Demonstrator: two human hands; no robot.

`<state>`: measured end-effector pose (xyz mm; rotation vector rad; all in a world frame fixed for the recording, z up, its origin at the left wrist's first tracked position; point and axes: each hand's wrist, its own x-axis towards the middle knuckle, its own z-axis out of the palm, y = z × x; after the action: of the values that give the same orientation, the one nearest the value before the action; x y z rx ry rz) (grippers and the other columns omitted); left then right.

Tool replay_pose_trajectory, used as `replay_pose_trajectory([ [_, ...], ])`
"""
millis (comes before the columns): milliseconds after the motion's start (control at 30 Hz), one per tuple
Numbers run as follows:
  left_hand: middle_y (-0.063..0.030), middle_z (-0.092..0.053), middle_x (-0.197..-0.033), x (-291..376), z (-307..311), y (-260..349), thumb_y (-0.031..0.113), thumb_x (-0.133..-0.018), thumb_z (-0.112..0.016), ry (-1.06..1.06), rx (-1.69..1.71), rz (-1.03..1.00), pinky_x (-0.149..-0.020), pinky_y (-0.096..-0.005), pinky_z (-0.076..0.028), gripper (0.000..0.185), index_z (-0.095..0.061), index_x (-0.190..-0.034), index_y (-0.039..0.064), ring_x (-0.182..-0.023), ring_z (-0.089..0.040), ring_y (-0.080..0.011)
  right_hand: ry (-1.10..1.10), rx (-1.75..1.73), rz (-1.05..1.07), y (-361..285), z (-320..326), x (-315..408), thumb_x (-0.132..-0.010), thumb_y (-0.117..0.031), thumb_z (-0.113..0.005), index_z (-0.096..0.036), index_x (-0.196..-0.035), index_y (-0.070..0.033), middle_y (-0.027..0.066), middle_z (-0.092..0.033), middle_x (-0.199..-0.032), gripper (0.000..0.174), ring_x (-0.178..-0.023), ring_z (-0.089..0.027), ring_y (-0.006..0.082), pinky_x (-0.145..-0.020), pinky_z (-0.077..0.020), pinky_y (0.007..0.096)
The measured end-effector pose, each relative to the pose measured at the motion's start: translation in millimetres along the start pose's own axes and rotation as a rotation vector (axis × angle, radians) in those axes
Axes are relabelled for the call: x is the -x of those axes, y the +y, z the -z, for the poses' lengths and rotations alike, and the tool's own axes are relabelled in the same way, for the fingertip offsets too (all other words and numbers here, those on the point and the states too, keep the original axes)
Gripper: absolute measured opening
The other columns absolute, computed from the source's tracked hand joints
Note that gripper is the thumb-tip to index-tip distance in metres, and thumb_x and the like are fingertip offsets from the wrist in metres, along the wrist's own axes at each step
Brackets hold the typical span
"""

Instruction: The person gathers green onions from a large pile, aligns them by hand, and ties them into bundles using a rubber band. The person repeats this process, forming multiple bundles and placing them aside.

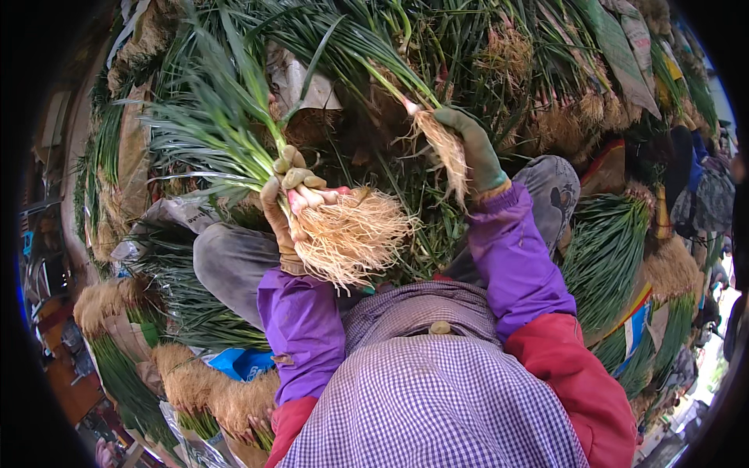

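Observation:
My gloved left hand [287, 193] is closed around a bunch of young garlic plants [327, 202]. Pinkish white bulbs poke out past the fingers, and a thick mat of pale roots hangs toward my lap. The long green leaves fan out to the upper left. In my gloved right hand [475, 149] is a small cluster of garlic plants [414, 110], gripped near the bulbs. Its roots [443, 146] droop beside the palm, and its leaves run to the upper left over the pile. The right fingertips are partly hidden.
Loose leaves [404, 193] litter the ground between my knees. A garlic pile [544, 64] spreads across the far side. Rooted bundles lie at the left [199, 374] and right [614, 251], close to my legs. A blue plastic bag [243, 364] lies at the left.

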<state>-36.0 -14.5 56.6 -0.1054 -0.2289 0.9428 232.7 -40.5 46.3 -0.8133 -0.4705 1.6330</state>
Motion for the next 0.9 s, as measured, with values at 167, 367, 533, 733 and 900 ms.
replay_pose_trajectory([
  [167, -0.0064, -0.062, -0.109, 26, 26, -14, 0.013, -0.089, -0.057, 0.364, -0.27, -0.094, -0.082, -0.0378, -0.057, 0.028, -0.057, -0.117, 0.006, -0.095, -0.061, -0.0156, 0.066, 0.133, -0.047, 17, -20, 19, -0.088, -0.015, -0.062, -0.063, -0.108, 0.001, -0.0011, -0.06, -0.079, 0.026, -0.066, -0.056, 0.0047, -0.06, -0.0442, 0.0162],
  [367, -0.0137, -0.062, -0.104, 54, 69, -24, 0.014, -0.087, -0.059, 0.55, -0.452, -0.088, -0.083, -0.0489, -0.057, 0.03, -0.056, -0.115, 0.002, -0.096, -0.062, -0.0261, -0.01, 0.588, -0.192, 57, -55, 16, -0.085, -0.021, -0.07, -0.064, -0.117, -0.003, -0.0068, -0.058, -0.078, 0.037, -0.065, -0.047, 0.0009, -0.06, -0.0375, 0.0162],
  [533, -0.0142, -0.063, -0.102, 51, 57, -20, 0.018, -0.089, -0.057, 0.494, -0.461, -0.008, -0.08, -0.0517, -0.057, 0.032, -0.055, -0.117, 0.003, -0.089, -0.065, -0.0282, 0.095, 0.851, -0.143, 78, -46, 16, -0.087, -0.021, -0.07, -0.066, -0.112, -0.002, -0.0069, -0.058, -0.07, 0.032, -0.056, -0.046, 0.001, -0.051, -0.0361, 0.0176],
  [733, -0.0152, -0.063, -0.105, 52, 54, -19, 0.017, -0.089, -0.058, 0.421, -0.416, 0.039, -0.08, -0.0459, -0.058, 0.034, -0.054, -0.118, 0.0, -0.085, -0.065, -0.0262, 0.112, 0.943, -0.047, 90, -44, 14, -0.089, -0.02, -0.064, -0.069, -0.094, 0.001, -0.0019, -0.061, -0.07, 0.022, -0.061, -0.053, 0.0057, -0.055, -0.0424, 0.024],
  [900, -0.0151, -0.061, -0.111, 52, 64, -15, 0.019, -0.087, -0.06, 0.402, -0.459, 0.051, -0.077, -0.0357, -0.055, 0.045, -0.051, -0.125, -0.004, -0.097, -0.059, -0.0219, 0.042, 0.656, -0.016, 93, -38, 10, -0.089, -0.02, -0.061, -0.07, -0.09, -0.001, -0.0003, -0.063, -0.07, 0.022, -0.061, -0.055, 0.0071, -0.055, -0.0419, 0.0228],
])
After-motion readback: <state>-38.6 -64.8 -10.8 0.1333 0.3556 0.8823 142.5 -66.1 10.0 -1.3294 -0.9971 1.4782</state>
